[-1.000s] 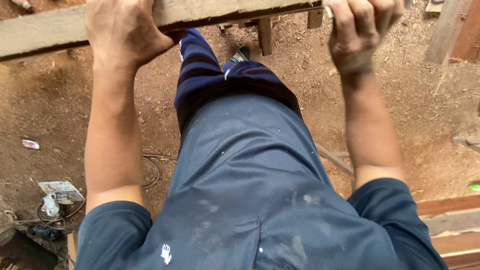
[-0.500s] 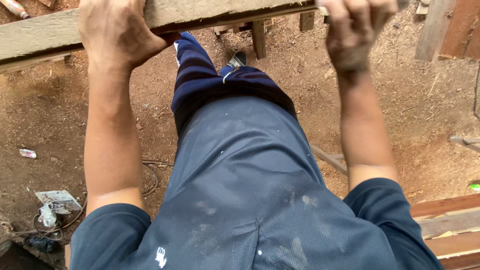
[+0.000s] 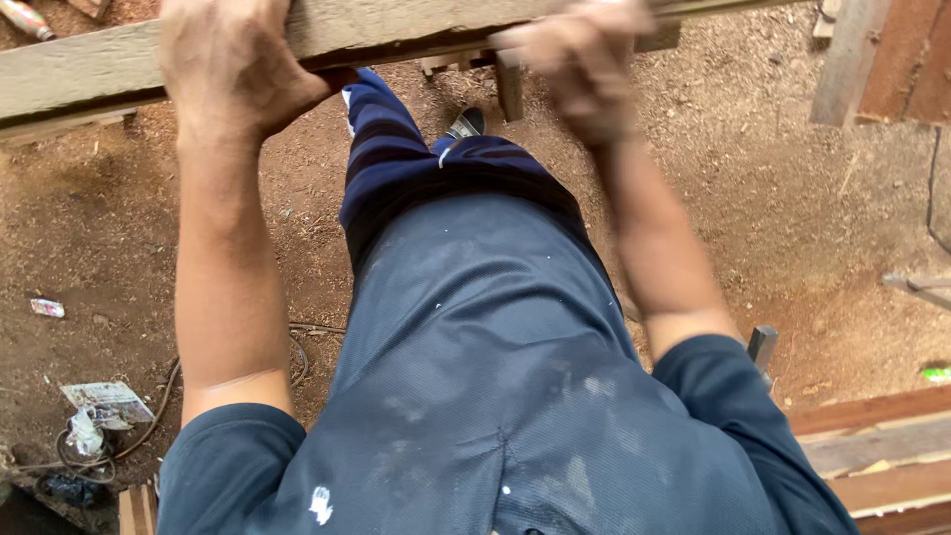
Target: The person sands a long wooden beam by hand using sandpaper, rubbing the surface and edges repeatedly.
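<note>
A long weathered wooden plank (image 3: 89,69) runs across the top of the view. My left hand (image 3: 233,59) grips it from above, fingers wrapped over its far edge. My right hand (image 3: 580,64) rests on the same plank further right and is blurred by motion; its fingers curl over the wood. Below my arms I see my blue shirt and dark striped trousers, with one shoe (image 3: 466,123) on the ground.
Reddish sawdust-covered ground lies below. Stacked reddish boards (image 3: 872,446) sit at the lower right, upright timber (image 3: 872,59) at the upper right. A crumpled packet (image 3: 107,401) and cables (image 3: 149,426) lie at the lower left. A green scrap (image 3: 934,374) is at the right edge.
My right hand has slid left along the plank, closer to my left hand. The left hand keeps its hold. The view has shifted slightly.
</note>
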